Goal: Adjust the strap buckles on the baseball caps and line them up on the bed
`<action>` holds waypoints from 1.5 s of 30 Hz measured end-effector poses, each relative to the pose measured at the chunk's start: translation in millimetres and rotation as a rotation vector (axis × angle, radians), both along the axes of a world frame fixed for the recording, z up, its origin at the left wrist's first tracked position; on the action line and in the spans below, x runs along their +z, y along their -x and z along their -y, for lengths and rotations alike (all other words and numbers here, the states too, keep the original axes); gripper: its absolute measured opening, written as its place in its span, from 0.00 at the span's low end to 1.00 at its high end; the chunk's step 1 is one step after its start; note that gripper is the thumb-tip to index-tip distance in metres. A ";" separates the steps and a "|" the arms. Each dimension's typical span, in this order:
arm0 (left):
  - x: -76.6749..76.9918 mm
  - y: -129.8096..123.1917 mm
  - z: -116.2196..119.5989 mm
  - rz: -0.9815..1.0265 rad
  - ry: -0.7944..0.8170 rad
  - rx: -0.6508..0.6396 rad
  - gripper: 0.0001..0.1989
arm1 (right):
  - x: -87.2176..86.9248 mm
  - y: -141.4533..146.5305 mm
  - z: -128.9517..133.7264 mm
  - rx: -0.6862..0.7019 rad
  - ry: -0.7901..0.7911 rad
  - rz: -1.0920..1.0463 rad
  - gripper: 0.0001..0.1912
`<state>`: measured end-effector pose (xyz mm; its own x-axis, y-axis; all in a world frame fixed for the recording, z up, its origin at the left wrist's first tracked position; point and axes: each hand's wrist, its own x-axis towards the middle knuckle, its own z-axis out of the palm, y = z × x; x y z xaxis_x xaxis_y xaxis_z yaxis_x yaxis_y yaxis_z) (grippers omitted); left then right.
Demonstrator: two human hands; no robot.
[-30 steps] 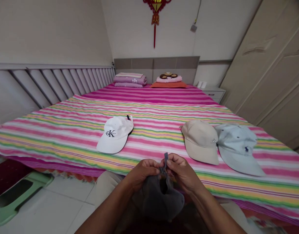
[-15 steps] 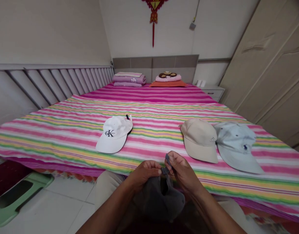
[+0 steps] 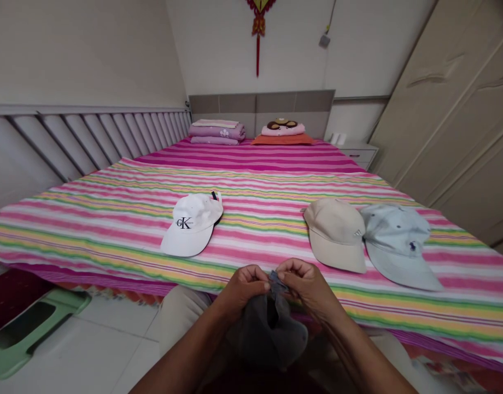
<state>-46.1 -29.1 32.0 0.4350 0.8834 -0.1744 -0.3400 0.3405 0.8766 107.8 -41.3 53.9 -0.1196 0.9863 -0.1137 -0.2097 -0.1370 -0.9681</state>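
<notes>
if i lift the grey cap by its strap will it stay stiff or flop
The grey cap would probably flop, as it looks creased and soft. Its strap seems pliable, bent between the fingers. It is likely light, looking like plain cloth.

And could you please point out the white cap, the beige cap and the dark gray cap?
White cap (image 3: 195,220), head view: crown.
Beige cap (image 3: 336,224), head view: crown.
Dark gray cap (image 3: 268,336), head view: crown, below the opening.

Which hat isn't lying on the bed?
The dark grey cap, held by the left hand and right hand. The white cap, beige cap and pale blue cap all lie on the striped bedspread.
</notes>
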 end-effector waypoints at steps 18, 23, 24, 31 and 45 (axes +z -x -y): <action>-2.4 -1.4 0.7 0.026 0.072 0.027 0.10 | 4.5 -6.7 -6.4 0.174 0.082 0.099 0.05; -2.9 -2.5 1.7 -0.016 0.055 0.018 0.10 | 7.5 -9.1 -6.0 0.230 0.063 0.123 0.07; -2.7 -2.7 2.1 -0.019 0.053 0.008 0.10 | 8.1 -8.9 -5.7 0.235 0.062 0.120 0.08; -2.3 -3.9 3.0 0.034 0.053 -0.019 0.11 | 12.7 -3.9 2.2 -0.013 -0.289 0.364 0.08; -0.8 -11.9 5.1 0.095 0.028 0.037 0.04 | 3.4 21.3 15.5 -0.178 -1.251 0.972 0.09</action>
